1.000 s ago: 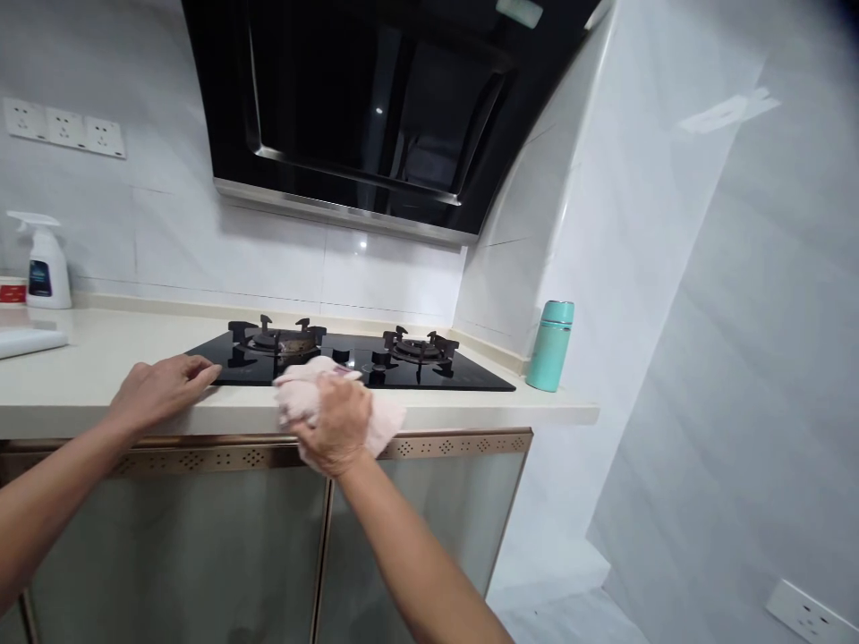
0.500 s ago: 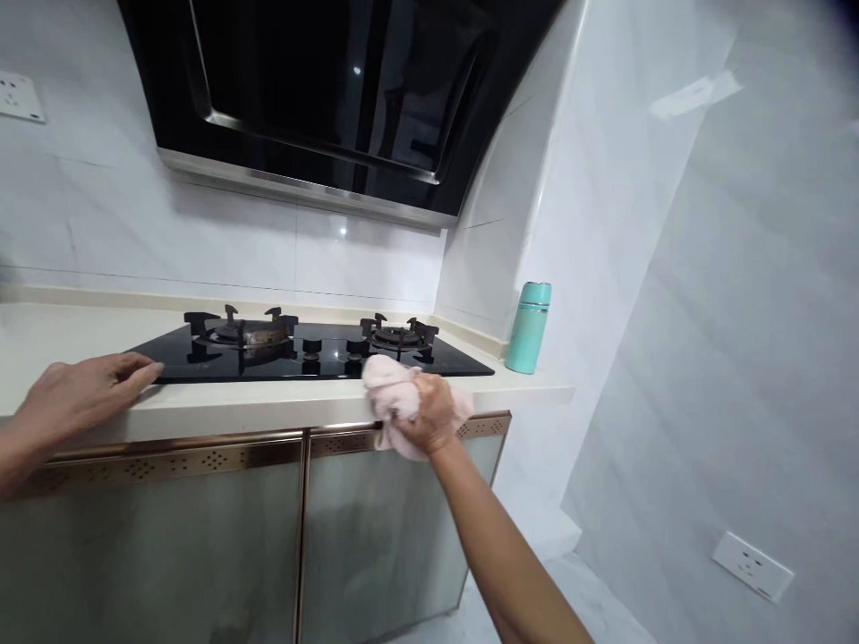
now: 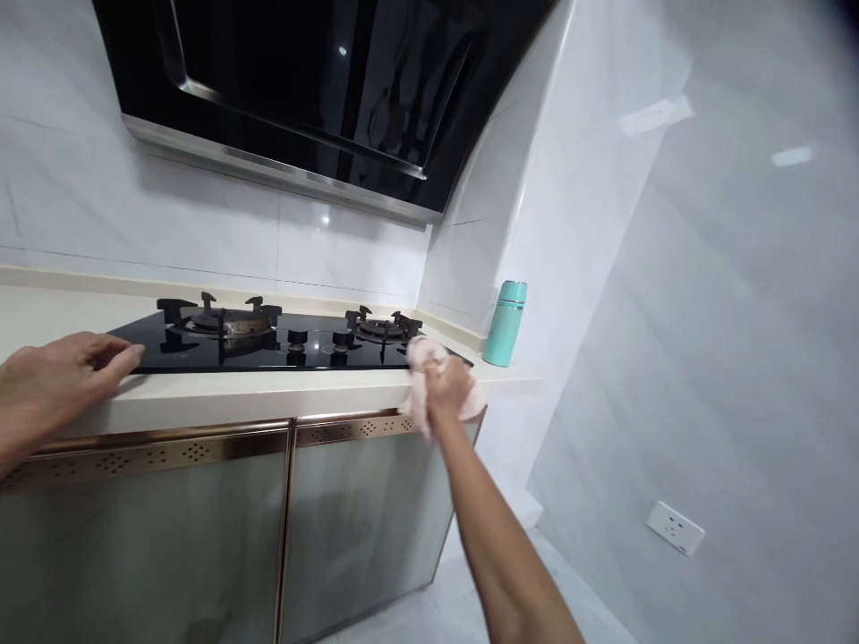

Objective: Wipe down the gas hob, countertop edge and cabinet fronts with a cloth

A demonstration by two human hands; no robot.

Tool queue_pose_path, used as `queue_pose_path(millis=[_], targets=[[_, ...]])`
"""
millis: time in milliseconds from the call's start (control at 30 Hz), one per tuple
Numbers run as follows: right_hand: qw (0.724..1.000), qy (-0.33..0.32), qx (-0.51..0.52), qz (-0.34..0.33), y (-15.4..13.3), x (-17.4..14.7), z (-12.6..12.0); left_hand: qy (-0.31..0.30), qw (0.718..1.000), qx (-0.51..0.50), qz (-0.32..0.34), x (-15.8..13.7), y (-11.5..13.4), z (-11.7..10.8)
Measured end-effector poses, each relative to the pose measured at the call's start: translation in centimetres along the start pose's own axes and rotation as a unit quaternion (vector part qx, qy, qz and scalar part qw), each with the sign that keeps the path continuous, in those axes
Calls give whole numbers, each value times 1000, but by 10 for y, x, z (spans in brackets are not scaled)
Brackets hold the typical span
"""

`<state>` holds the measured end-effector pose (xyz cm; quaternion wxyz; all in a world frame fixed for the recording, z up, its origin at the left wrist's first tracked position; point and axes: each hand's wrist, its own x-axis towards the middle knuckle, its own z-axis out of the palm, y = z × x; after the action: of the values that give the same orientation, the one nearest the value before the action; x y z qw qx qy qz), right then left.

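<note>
My right hand (image 3: 448,386) is closed around a crumpled pale pink cloth (image 3: 417,394). It presses the cloth against the front edge of the white countertop (image 3: 255,394), beside the right front corner of the black gas cooktop (image 3: 201,360). Parts of the cloth hang over the counter's edge, slightly blurred. My left hand (image 3: 67,371) rests at the counter's edge by the cooktop's left front corner, thumb apart from the bent fingers. It holds nothing that I can see. Two burners with pan supports and two knobs (image 3: 297,342) show on the cooktop.
A turquoise thermos flask (image 3: 506,326) stands upright on the counter, right of the cooktop. Overhead slopes a black range hood (image 3: 282,89). Cabinet doors (image 3: 362,510) with metal trim lie below the counter. A wall socket (image 3: 675,528) is low on the right wall.
My right hand has slid the cloth rightward along the counter's front edge, toward the cooktop's right corner. My left hand stays near the left corner. The view has shifted slightly right.
</note>
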<state>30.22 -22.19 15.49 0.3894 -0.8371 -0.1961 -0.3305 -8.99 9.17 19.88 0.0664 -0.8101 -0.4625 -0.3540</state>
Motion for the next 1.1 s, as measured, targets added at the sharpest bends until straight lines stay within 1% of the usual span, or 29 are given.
queue_pose_path(millis=[33,67,100,133,167,200,233,267,300,367,400,433,467,500,533,567,633,700,767,833,900,1000,1100], targets=[[1000,-8,4,-20,-23,-15,7,35,999,-13,-5,-6,7,-2],[999,-18,12,-46,-47,-31,13,78,996,-36,8,-12,15,-3],[995,-45,31,-87,-72,-46,18,120,990,-66,43,-17,25,-2],[989,-74,52,-119,-95,-59,22,149,980,-97,92,-23,36,-1],[981,-99,70,-149,-117,-69,24,158,968,-122,151,-28,49,1],[972,-123,86,-181,-135,-76,25,147,956,-139,214,-33,63,4],[961,-148,101,-209,-148,-79,24,123,942,-146,277,-38,79,6],[947,-180,117,-238,-156,-78,23,92,926,-142,336,-43,96,8],[928,-220,138,-267,-159,-74,21,61,914,-129,379,-47,113,9],[879,-292,210,-313,-147,-59,13,10,900,-80,429,-54,146,7],[856,-315,249,-327,-133,-49,8,-13,901,-43,431,-57,160,5],[849,-302,290,-323,-116,-38,3,-33,908,-3,417,-59,174,3],[866,-260,299,-304,-95,-27,-2,-48,915,37,398,-59,185,0],[897,-208,272,-278,-73,-17,-8,-57,921,69,380,-60,195,-3],[929,-161,219,-250,-49,-9,-12,-57,924,96,366,-60,204,-5],[944,-140,199,-225,-26,-2,-16,-46,924,119,361,-59,211,-6],[955,-133,167,-204,13,6,-21,-2,912,148,382,-61,223,-5],[959,-143,145,-199,41,5,-19,30,886,164,433,-64,232,1],[965,-138,100,-199,54,-1,-13,11,868,171,467,-68,239,9],[972,-115,37,-203,56,-6,-5,-22,872,172,458,-71,244,16],[974,-88,-16,-208,54,-10,2,-31,880,167,444,-71,247,23],[977,-65,-41,-200,51,-13,8,-14,869,149,471,-71,251,33],[978,-63,-53,-192,55,-12,11,27,857,115,501,-76,261,48]])
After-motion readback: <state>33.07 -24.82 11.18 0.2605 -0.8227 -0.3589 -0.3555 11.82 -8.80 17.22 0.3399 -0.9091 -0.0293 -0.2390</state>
